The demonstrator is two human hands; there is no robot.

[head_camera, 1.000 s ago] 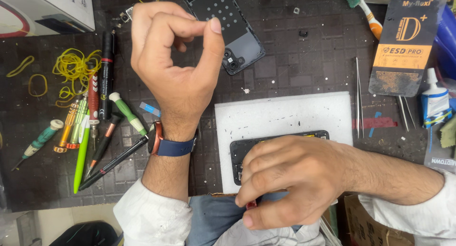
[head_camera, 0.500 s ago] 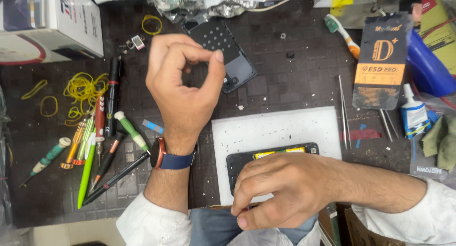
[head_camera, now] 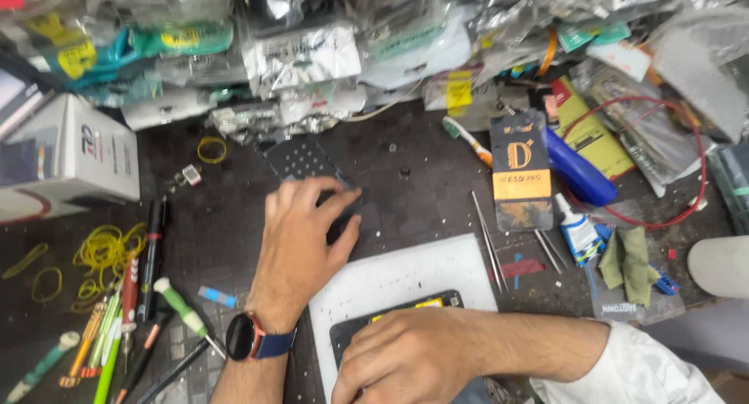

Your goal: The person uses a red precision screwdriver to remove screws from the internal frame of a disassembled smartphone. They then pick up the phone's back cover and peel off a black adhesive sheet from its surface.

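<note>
My left hand [head_camera: 300, 244], with a dark watch on a blue strap at the wrist, lies palm down on the near end of a dark phone back panel [head_camera: 300, 161] on the black mat, fingertips curled over it. My right hand [head_camera: 409, 357] presses down on an opened phone [head_camera: 406, 306], whose yellow-marked inside shows above my knuckles. That phone rests on a white sheet [head_camera: 402, 275] at the near edge.
Pens, screwdrivers [head_camera: 179, 310] and yellow rubber bands [head_camera: 105, 248] lie at left beside a white box [head_camera: 70, 158]. Tweezers [head_camera: 488, 236], a black-and-orange packet [head_camera: 521, 178], a glue bottle [head_camera: 577, 232] and a green cloth [head_camera: 628, 264] sit at right. Heaped plastic bags [head_camera: 312, 53] fill the back.
My left hand dropped from a raised pinch onto the dark back panel. The view tilted up, so the heap of bags at the back now shows. My right hand stayed on the phone.
</note>
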